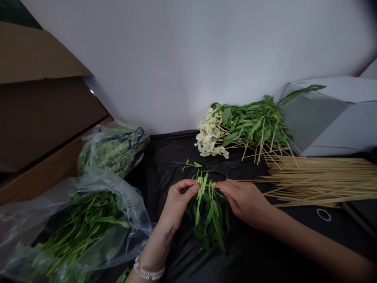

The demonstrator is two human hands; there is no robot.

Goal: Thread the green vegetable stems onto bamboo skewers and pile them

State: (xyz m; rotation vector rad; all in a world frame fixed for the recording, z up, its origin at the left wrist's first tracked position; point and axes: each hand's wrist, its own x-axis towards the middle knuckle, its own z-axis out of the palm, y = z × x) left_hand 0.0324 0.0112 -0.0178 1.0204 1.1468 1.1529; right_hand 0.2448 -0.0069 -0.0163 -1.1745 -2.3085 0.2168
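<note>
Between my hands hangs a bunch of leafy greens [210, 214], threaded by the stem ends along a thin wooden skewer [250, 181]. My left hand [179, 198] is closed, thumb and forefinger pinching the stems at the skewer's left end. Just right of the greens, my right hand [246, 200] is closed around the skewer, whose long end runs out to the right behind it. The leaves droop below the skewer toward the black sheet [171, 153]. A loose sprig [191, 165] lies just beyond my left hand.
At the back lie skewered leaves [250, 122] beside skewered pale flowers [209, 133]. Many bare wooden skewers [321, 181] are heaped right, near a ring [323, 214]. Left are an open plastic bag of greens [85, 224] and a tied bag [113, 149]. A white box [324, 114] stands behind.
</note>
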